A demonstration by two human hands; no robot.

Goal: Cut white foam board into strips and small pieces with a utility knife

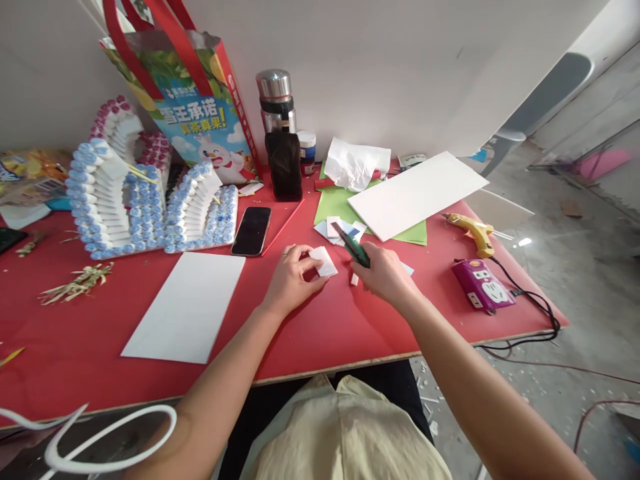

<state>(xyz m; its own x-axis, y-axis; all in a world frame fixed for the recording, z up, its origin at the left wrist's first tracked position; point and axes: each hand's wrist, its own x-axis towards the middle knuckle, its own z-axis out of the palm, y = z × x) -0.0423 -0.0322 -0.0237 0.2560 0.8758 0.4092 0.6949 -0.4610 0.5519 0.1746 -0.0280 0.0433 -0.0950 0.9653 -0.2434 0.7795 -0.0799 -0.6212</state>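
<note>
Between the thumb and fingers of my left hand (294, 277) is a small white foam-board piece (324, 261), held just above the red tabletop. My right hand (383, 270) is wrapped round a green utility knife (356, 250), its blade end pointing away to the upper left. A thin white strip (355, 279) lies on the table just below the knife hand. Beyond the knife are several small white and pale blue offcuts (336, 228), partly behind the blade.
A long white board (417, 193) rests on green paper (325, 205). At right are a yellow glue gun (473, 230) and a purple power socket (483, 287). To the left lie a phone (252, 231), a white panel (187, 310) and blue-and-white models (113, 207). Behind stand a steel flask (275, 87) and shopping bag (200, 113).
</note>
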